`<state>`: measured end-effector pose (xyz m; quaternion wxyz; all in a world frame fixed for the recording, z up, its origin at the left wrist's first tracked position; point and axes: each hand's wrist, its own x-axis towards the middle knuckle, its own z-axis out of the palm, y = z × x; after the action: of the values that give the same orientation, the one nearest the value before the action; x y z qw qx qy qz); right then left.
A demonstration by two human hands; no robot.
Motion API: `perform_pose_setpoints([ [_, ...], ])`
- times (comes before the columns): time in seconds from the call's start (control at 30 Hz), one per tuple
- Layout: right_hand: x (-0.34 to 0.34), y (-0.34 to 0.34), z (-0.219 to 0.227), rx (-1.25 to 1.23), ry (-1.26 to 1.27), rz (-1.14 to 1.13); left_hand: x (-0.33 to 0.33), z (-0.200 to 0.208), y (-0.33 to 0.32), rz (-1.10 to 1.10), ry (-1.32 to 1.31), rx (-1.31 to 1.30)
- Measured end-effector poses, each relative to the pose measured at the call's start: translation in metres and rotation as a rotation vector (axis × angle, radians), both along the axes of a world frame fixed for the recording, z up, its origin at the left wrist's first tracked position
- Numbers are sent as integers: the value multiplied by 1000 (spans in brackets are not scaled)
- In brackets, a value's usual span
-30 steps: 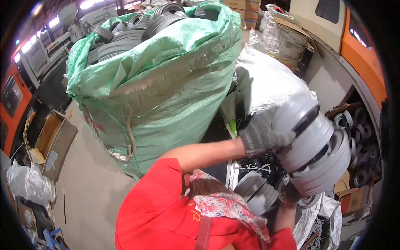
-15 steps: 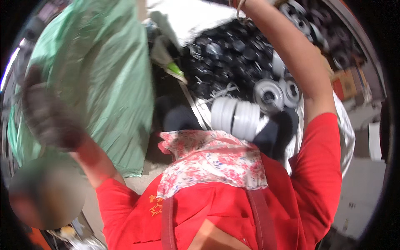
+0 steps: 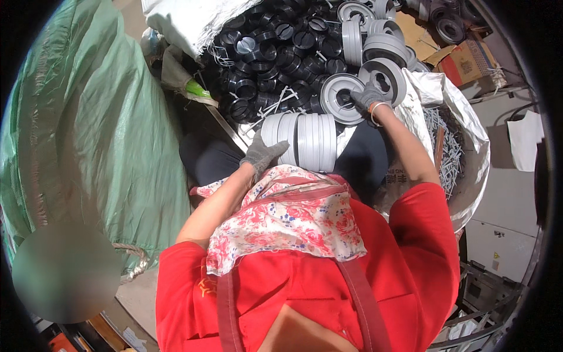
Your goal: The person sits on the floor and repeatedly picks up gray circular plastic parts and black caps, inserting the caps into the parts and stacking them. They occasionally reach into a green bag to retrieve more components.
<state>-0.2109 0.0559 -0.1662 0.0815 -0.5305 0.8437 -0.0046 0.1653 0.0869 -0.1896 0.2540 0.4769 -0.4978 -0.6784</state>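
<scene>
My left hand [image 3: 265, 154], in a grey work glove, grips the left end of a row of light grey plastic rings [image 3: 315, 142] lying on their sides at my lap, the thumb along the near side. My right hand [image 3: 369, 96], gloved too, has its fingers at the dark centre hole of a round grey plastic wheel-like part [image 3: 339, 100]. A deeper grey ring-shaped part [image 3: 392, 82] stands just right of those fingers. Beyond both hands lies a heap of black threaded plastic caps [image 3: 275, 56], with a few white plastic sprue pieces [image 3: 278, 104] on its near edge.
A big green woven sack [image 3: 88, 129] fills the left side. On the right an open white sack [image 3: 469, 117] holds many thin grey screws or nails [image 3: 446, 152]. More grey parts [image 3: 384, 41] are piled at the far right, near a cardboard box [image 3: 469, 61]. A white sack [image 3: 193, 20] lies far left.
My left hand has come from over the green sack to the grey rings. My right hand has come down from the far edge to the round grey part. The view has shifted.
</scene>
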Motion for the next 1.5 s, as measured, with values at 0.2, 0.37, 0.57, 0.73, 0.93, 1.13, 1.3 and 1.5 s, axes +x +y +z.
perform_pose_setpoints([
  [0.2, 73, 54, 11, -250, -248, -34, 4, 14, 12, 44, 221, 167],
  [0.37, 99, 118, -12, -280, -321, 266, -6, 53, 21, -224, -277, -14],
  [0.57, 176, 126, 97, -772, -913, -68, -4, 137, 10, -58, -59, -558],
  [0.73, 219, 45, 233, -1163, -444, 779, 65, 302, 8, 249, -1, -1382],
  [0.93, 327, -70, 461, -1275, -251, 1616, 238, 472, -6, 1336, -1132, -2146],
  [1.13, 351, -68, 362, -801, -658, 1476, 202, 366, 15, 1054, 148, -1829],
  [1.3, 223, -84, 208, -172, -274, 1133, 143, 270, -2, 646, 134, -1269],
  [1.5, 0, -97, 72, -165, -11, 604, 92, 194, -15, 436, 72, -878],
])
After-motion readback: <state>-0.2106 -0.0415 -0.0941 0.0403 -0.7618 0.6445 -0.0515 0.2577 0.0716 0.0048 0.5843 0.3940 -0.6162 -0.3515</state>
